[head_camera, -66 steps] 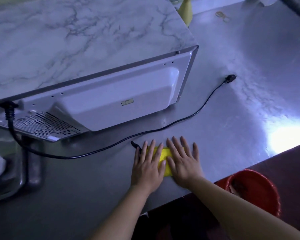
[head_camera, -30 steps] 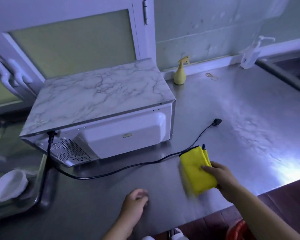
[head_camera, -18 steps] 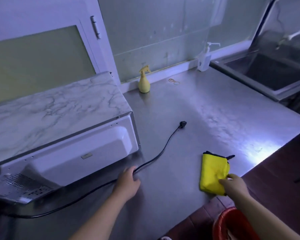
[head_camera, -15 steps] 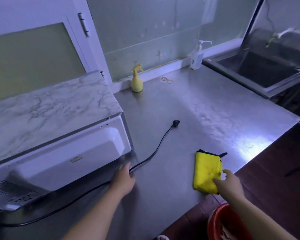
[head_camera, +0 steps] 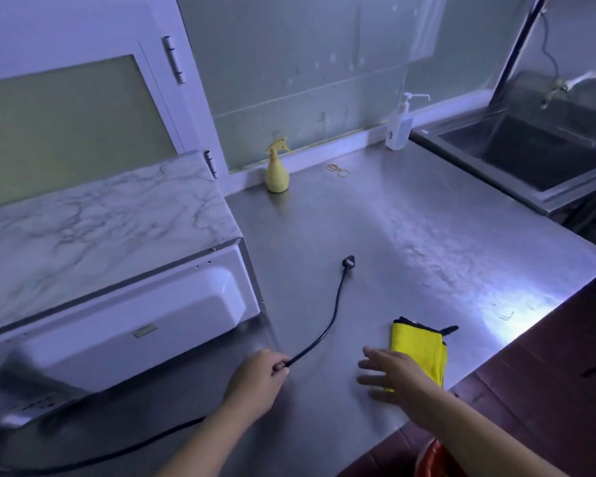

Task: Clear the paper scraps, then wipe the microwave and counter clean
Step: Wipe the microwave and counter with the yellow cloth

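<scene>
Pretty dim here, everything's got a bluish-purple cast. Strong white glare on the steel bench [head_camera: 516, 315] near its right edge. My right hand [head_camera: 398, 371] is motion-blurred, and the microwave [head_camera: 93, 242] looks smeared at its lower left. Wide lens bends the edges.

Microwave [head_camera: 111, 270] on counter [head_camera: 410, 242], left of frame, rear panel toward camera. Power cord [head_camera: 327, 325] runs from lower left to plug [head_camera: 348, 261] at centre. Folded cloth [head_camera: 418, 352] lower right, near counter edge. Spray bottle [head_camera: 276, 170], rubber bands [head_camera: 338, 169], pump bottle [head_camera: 398, 127] along back wall. Sink [head_camera: 537, 156] upper right.
</scene>
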The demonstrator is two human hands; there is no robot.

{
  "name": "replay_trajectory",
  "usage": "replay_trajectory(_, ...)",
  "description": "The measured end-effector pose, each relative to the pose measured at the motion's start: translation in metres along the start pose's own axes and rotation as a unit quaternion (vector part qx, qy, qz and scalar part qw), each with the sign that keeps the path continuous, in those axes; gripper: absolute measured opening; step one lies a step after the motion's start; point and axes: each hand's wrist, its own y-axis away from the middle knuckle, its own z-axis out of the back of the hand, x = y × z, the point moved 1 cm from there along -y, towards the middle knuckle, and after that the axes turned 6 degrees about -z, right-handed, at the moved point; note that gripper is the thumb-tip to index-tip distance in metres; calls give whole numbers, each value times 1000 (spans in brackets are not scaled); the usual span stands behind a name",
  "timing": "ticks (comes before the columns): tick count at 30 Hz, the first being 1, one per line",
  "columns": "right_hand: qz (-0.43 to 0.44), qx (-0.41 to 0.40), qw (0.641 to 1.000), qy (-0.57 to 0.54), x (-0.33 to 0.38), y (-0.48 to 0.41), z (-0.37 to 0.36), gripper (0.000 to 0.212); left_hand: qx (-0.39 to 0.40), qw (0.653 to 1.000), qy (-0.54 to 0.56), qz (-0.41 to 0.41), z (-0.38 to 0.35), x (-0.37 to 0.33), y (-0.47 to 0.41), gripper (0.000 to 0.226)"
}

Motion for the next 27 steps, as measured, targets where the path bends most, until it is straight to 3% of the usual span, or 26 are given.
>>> replay_trajectory(4, -16, 109, 984, -137, 37, 0, -53, 27, -62, 994, 74, -51, 34, -13, 41, 24)
replay_trajectory(7, 17, 124, 973, -194, 77, 22, -103, 20, -128, 982, 125, -54, 66, -18, 70, 24)
replay_trajectory(11, 140, 141, 960, -196, 107, 77, -166, 32, -200, 950, 236, -42, 106, -20, 108, 22)
replay_trajectory(14, 246, 185, 932, -193, 110, 124, -205, 19, -220, 937, 270, -32, 133, -22, 140, 21)
replay_trajectory(19, 375, 289, 877, -82, 102, 179, -268, 14, -292, 896, 334, -20, 179, -24, 200, 33)
replay_trajectory(24, 425, 411, 803, 75, 61, 212, -341, 20, -450, 796, 406, -14, 246, -5, 270, 42)
replay_trajectory(27, 429, 483, 742, 178, 13, 222, -388, 19, -531, 734, 422, 14, 274, 25, 313, 34)
